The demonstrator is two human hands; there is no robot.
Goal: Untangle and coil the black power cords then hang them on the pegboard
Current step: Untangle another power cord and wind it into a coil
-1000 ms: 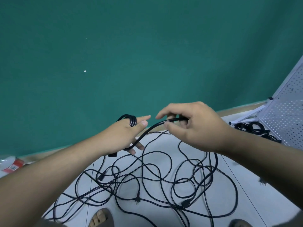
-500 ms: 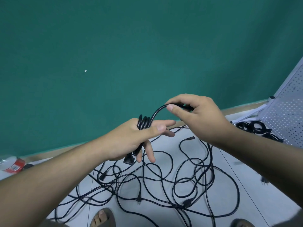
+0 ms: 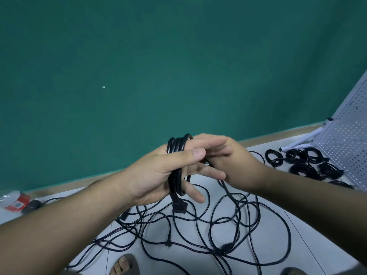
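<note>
A black power cord coil (image 3: 176, 147) of several loops is wound around my left hand (image 3: 156, 175). The thumb lies across the loops and the fingers point right, spread. The coil's connector end (image 3: 179, 207) hangs below that palm. My right hand (image 3: 243, 165) sits just behind the left fingers and grips the same cord, which drops from it to the floor. A tangle of black cords (image 3: 218, 227) lies spread on the white floor below both hands. The white pegboard (image 3: 349, 139) leans at the far right.
Several coiled black cords (image 3: 303, 161) lie on the floor at the pegboard's foot. A plastic bottle with a red label (image 3: 14, 201) lies at the left by the green wall. My sandalled foot (image 3: 123, 263) stands at the bottom edge among the cords.
My right hand has carried the cord over and down behind my left fingers, adding a loop to the coil. Both hands now sit close together.
</note>
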